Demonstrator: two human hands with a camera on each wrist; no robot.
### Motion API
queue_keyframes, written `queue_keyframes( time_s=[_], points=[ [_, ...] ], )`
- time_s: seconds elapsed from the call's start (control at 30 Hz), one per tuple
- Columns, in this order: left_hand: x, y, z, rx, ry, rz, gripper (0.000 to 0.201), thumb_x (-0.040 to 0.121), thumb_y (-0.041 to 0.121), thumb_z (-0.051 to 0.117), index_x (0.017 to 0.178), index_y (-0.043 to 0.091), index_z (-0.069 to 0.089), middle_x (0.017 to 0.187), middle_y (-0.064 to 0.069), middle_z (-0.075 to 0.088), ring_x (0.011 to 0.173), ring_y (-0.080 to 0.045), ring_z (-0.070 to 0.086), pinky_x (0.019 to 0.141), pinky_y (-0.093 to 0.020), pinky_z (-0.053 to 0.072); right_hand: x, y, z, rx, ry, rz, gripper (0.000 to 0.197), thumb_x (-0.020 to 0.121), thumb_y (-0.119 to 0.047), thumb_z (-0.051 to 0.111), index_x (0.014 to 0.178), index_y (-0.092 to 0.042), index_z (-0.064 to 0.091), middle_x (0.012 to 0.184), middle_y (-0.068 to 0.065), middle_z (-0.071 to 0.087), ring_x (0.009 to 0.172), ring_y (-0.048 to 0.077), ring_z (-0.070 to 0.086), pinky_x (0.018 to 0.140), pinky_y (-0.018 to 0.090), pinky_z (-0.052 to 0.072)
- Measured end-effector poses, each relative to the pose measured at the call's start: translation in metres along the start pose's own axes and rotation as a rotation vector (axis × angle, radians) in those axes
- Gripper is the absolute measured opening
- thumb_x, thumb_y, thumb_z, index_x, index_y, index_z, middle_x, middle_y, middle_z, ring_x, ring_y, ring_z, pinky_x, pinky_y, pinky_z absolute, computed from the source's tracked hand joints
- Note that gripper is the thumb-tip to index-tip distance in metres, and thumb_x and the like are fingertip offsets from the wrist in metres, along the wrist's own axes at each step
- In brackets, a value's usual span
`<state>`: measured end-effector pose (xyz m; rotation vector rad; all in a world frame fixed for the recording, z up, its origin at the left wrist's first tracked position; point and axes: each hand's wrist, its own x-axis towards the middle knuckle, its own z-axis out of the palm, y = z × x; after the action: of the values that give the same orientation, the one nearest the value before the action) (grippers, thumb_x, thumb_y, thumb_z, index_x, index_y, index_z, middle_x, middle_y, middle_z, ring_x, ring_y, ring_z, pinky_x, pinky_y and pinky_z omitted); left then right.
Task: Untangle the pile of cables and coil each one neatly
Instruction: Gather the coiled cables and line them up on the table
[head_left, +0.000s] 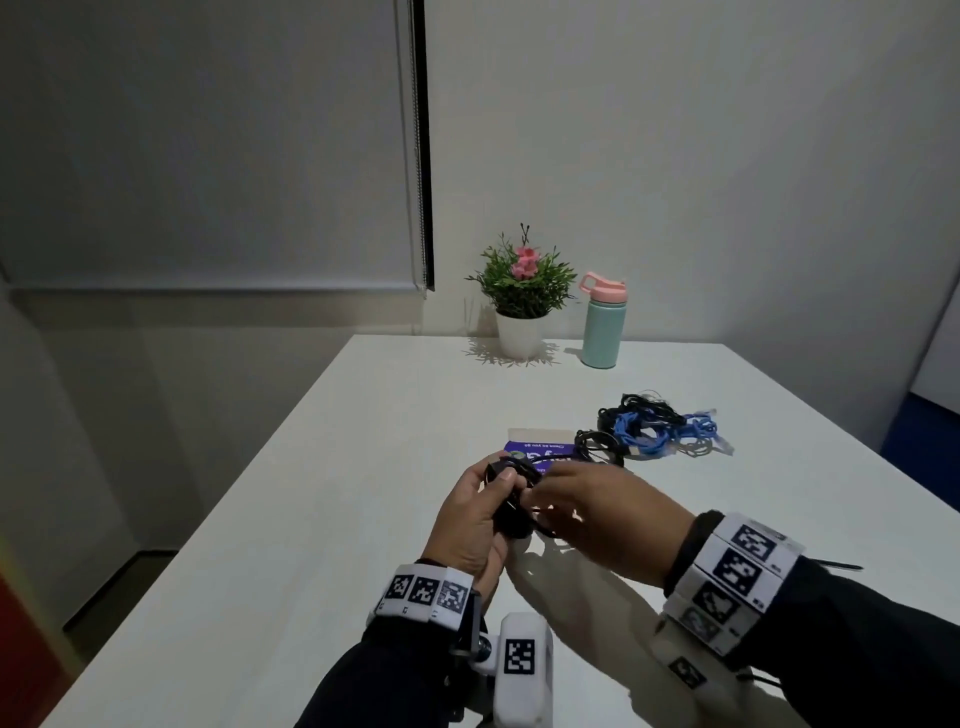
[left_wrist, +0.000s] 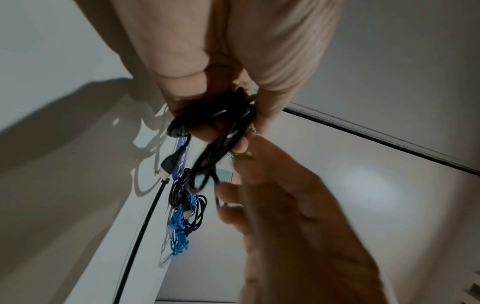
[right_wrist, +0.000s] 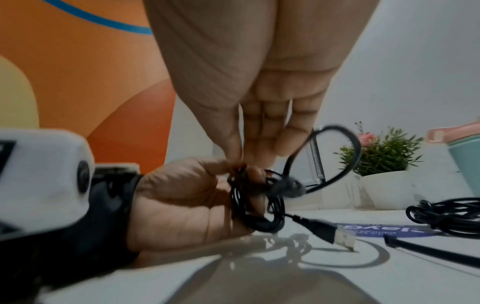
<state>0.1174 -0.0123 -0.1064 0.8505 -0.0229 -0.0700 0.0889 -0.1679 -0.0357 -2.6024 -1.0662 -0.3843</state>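
Observation:
My left hand (head_left: 496, 496) grips a small coil of black cable (head_left: 511, 519) just above the white table (head_left: 322, 519). The coil (left_wrist: 215, 127) is looped round its fingers, and a USB plug (left_wrist: 167, 166) hangs free from it. My right hand (head_left: 553, 491) meets the coil from the right and pinches a strand of the same cable (right_wrist: 249, 205); one loose loop (right_wrist: 345, 156) arcs up beside its fingers (right_wrist: 259, 144). A tangled pile of blue and black cables (head_left: 657, 426) lies farther right, with a separate black coil (head_left: 597, 447) beside it.
A purple card (head_left: 540, 452) lies under and behind my hands. A potted plant (head_left: 522, 296) and a mint bottle with a pink lid (head_left: 602, 322) stand at the table's far edge. A thin black strap (right_wrist: 428, 253) lies on the table near my right wrist.

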Motion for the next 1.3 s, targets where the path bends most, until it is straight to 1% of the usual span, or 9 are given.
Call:
queue_keyframes(
  time_s=[0.13,0.3,0.47,0.7,0.83,0.97,1.07,1.2,1.3],
  points=[
    [0.004,0.000,-0.005,-0.043,-0.011,0.031,0.025,0.100,0.000,0.050,0.121,0.010,0.059,0.072,-0.004,0.065,0.063,-0.014,0.062,0.057,-0.027,0.054,-0.005,0.029,-0.016,0.079,0.333,0.353,0.027,0.089,-0.020,0.067,0.116,-0.018,0.063,0.103,-0.003,0.058,0.081,0.004,0.052,0.077,0.025,0.045],
    [0.004,-0.001,-0.004,-0.063,-0.069,0.070,0.030,0.095,0.001,0.053,0.123,0.009,0.061,0.076,-0.004,0.058,0.053,-0.011,0.049,0.052,-0.025,0.047,-0.006,0.046,-0.016,0.846,-0.034,0.840,0.028,0.095,-0.017,0.064,0.114,0.002,0.059,0.095,0.011,0.061,0.078,0.017,0.062,0.071,0.034,0.057],
    [0.005,-0.003,-0.004,-0.074,-0.113,0.049,0.039,0.086,0.008,0.061,0.125,0.006,0.062,0.080,-0.006,0.060,0.055,-0.012,0.050,0.053,-0.026,0.047,-0.004,0.034,-0.010,1.106,0.089,0.642,0.023,0.092,0.003,0.059,0.114,-0.002,0.064,0.084,0.012,0.065,0.066,0.018,0.061,0.058,0.024,0.048],
    [0.005,-0.004,-0.006,-0.052,-0.047,0.035,0.029,0.100,0.009,0.052,0.127,0.008,0.061,0.080,-0.008,0.069,0.070,-0.017,0.069,0.054,-0.025,0.052,0.005,0.012,-0.011,0.728,0.039,0.386,0.034,0.090,-0.013,0.069,0.111,-0.040,0.066,0.084,0.001,0.073,0.064,0.013,0.060,0.054,0.027,0.052],
    [0.004,-0.003,-0.006,-0.046,-0.004,0.047,0.028,0.101,0.016,0.054,0.125,0.008,0.064,0.076,-0.004,0.061,0.059,-0.012,0.058,0.052,-0.025,0.050,0.009,0.016,-0.010,0.609,0.128,0.447,0.033,0.094,-0.008,0.061,0.126,-0.016,0.065,0.086,0.010,0.072,0.056,0.011,0.063,0.047,0.026,0.052],
    [0.000,-0.001,-0.001,-0.081,-0.053,0.024,0.035,0.101,0.030,0.054,0.122,0.005,0.066,0.093,-0.015,0.069,0.079,-0.023,0.068,0.064,-0.035,0.055,0.008,0.005,0.000,0.557,0.052,0.336,0.027,0.090,-0.012,0.065,0.114,-0.022,0.071,0.082,0.001,0.070,0.061,0.013,0.063,0.051,0.032,0.058],
    [-0.004,-0.002,0.001,-0.081,-0.090,-0.031,0.044,0.099,0.040,0.052,0.116,0.002,0.070,0.111,-0.024,0.071,0.097,-0.032,0.072,0.074,-0.039,0.059,0.016,-0.004,0.015,0.206,-0.035,0.187,0.037,0.090,-0.026,0.065,0.127,-0.023,0.062,0.089,-0.005,0.051,0.073,0.012,0.055,0.056,0.011,0.046],
    [-0.003,0.003,0.001,-0.176,-0.052,-0.048,0.045,0.092,0.037,0.059,0.116,-0.001,0.066,0.110,-0.022,0.069,0.095,-0.028,0.071,0.077,-0.035,0.060,0.025,-0.013,0.025,-0.030,-0.071,0.143,0.045,0.096,-0.031,0.055,0.140,-0.030,0.047,0.116,0.002,0.049,0.100,0.025,0.058,0.076,0.029,0.047],
    [-0.001,0.002,-0.001,-0.161,-0.038,-0.038,0.037,0.098,0.027,0.055,0.123,0.000,0.059,0.115,-0.026,0.062,0.107,-0.034,0.063,0.105,-0.049,0.046,0.025,-0.016,0.027,-0.179,-0.142,0.094,0.041,0.099,-0.024,0.049,0.140,-0.023,0.045,0.124,0.008,0.045,0.098,0.031,0.060,0.078,0.039,0.052]
  ],
)
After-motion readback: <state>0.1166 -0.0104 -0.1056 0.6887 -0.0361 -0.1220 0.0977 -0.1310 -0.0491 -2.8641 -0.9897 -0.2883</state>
